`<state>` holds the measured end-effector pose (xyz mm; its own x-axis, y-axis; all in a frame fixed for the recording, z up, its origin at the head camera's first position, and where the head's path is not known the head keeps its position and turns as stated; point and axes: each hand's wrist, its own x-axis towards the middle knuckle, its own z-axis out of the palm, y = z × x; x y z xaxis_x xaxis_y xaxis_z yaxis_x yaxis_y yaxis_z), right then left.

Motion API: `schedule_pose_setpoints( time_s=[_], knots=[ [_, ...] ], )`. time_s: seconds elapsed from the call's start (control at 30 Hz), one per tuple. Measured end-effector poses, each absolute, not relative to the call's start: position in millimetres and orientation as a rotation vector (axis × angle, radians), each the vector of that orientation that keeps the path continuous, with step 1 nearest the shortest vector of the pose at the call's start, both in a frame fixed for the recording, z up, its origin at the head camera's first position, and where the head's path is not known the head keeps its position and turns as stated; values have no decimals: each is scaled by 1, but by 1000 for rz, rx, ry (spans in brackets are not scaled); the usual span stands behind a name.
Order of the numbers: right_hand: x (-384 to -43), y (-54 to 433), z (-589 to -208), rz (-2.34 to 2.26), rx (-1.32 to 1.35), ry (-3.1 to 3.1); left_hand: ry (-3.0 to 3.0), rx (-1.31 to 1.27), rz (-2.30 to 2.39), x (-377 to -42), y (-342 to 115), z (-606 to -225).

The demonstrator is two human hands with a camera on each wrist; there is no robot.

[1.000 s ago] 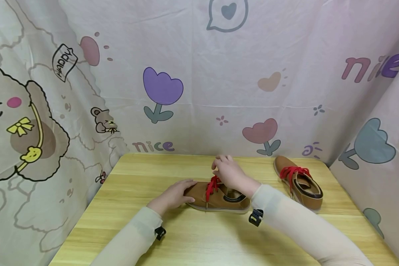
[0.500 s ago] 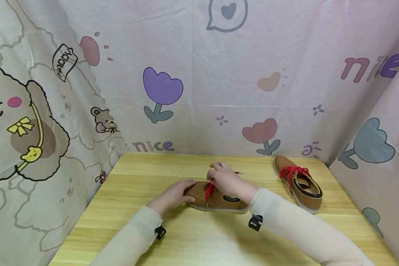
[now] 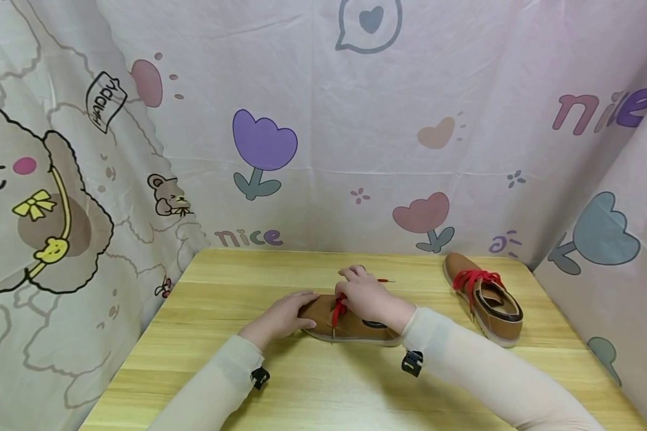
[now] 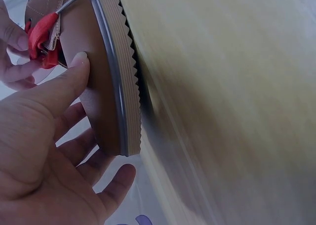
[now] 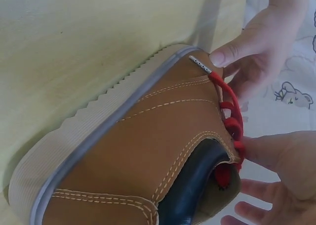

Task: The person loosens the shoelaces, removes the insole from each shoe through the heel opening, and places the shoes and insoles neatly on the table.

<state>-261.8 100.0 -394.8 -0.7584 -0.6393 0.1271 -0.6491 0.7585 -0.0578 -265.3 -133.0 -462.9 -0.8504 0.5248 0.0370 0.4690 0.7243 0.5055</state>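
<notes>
Centre frame: shoe [image 3: 351, 330] pinched at toe by left hand [image 3: 281, 315] | right hand [image 3: 369, 296] at lace [image 3: 336, 312], pinch cannot be told | shoe may be swivelled if lace is tugged hard

Under the fingers of the left hand [image 3: 280, 316], the brown shoe [image 5: 170, 123] looked to me like smooth leather with a soft sheen, while below them its rubbery sole [image 4: 118, 62] was matt, finely ribbed and notched. At the fingertips of the right hand [image 3: 369, 294], the red lace [image 5: 236, 104] seemed woven cloth, its metal-like tip [image 5: 200, 64] shiny, near a smooth, dark collar [image 5: 187, 180]. Beneath all those fingers the tabletop [image 3: 313, 383] showed slightly glossy wood grain, and beyond them hung creased, matt cloth [image 3: 329, 137].
</notes>
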Motion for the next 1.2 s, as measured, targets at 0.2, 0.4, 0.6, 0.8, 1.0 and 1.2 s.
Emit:
schedule_pose_setpoints(
  time_s=[0.2,0.4,0.6,0.8,1.0,1.2],
  knots=[
    [-263,100,-396,111,1051,-2835,2816,835,789,-264,-133,-463],
    [-271,103,-386,205,1030,-2835,2813,815,784,-263,-133,-464],
    [-283,113,-372,235,958,-2835,2814,773,776,-263,-133,-463],
    [-290,123,-363,239,852,-2871,2811,759,774,-264,-133,-463],
    [-293,129,-351,296,758,-2845,2811,769,786,-265,-133,-463],
    [-304,142,-339,268,618,-2836,2807,769,785,-265,-132,-464]
  ],
)
